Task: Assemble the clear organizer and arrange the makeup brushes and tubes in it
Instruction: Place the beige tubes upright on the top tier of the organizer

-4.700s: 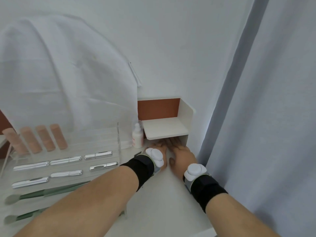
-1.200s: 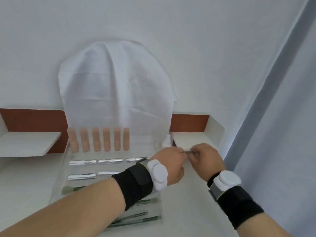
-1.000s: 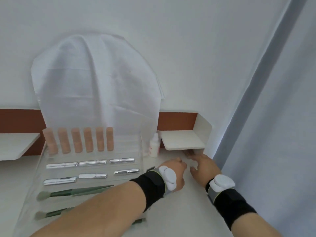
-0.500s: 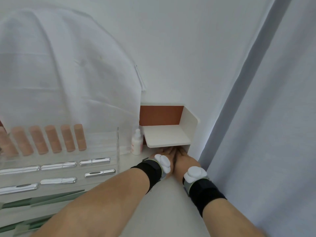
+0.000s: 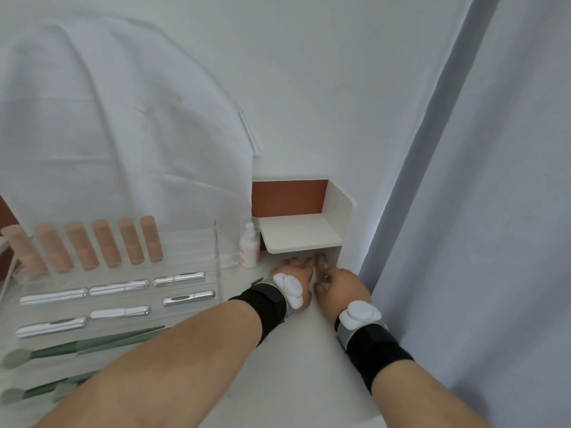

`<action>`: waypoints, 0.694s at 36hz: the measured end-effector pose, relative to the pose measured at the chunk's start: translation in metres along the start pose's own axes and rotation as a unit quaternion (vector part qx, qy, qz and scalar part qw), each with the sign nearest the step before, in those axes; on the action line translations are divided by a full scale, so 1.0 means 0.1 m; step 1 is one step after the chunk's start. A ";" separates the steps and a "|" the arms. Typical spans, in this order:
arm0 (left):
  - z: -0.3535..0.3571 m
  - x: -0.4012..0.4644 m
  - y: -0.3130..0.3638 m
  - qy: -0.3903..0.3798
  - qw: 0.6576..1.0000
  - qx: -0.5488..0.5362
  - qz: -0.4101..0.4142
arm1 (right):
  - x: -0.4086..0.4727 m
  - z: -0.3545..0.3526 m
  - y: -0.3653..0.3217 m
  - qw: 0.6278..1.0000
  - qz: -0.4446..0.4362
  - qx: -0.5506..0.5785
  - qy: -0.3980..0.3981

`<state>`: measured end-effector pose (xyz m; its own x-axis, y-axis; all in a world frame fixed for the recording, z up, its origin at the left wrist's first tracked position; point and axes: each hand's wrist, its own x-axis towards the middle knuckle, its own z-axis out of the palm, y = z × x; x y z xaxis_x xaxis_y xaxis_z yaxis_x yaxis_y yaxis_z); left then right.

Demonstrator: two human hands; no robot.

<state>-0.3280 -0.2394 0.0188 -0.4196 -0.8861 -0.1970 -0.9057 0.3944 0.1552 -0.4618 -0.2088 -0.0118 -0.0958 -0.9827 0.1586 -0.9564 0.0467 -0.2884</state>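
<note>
Both hands, left (image 5: 295, 274) and right (image 5: 341, 284), lie flat, fingers loose, gripping nothing, under the small shelf (image 5: 301, 237) at the worktop's (image 5: 296, 359) right edge; clear organizer (image 5: 123, 291) sits left, holding tubes and brushes.

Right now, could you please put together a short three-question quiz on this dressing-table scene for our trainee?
1. True or false: the white dropper bottle stands inside the clear organizer.
2. How many peach tubes stand in the organizer's back row?
3. Where are the left hand and the right hand? A) gripping a green brush B) side by side on the tabletop under the small white shelf C) lifting a silver tube

Key: 1 false, it stands beside the organizer, next to the shelf. 2 six. 3 B.
</note>
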 end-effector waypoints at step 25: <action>-0.81 -1.29 -0.58 0.242 0.967 -0.072 0.017 | -0.18 -0.52 -0.92 0.981 -0.023 0.150 0.121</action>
<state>-0.2168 -0.1678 0.1141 -0.3409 -0.8970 0.2814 -0.8593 0.4188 0.2937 -0.3866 -0.1857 0.0610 -0.1515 -0.9098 0.3864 -0.8406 -0.0871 -0.5347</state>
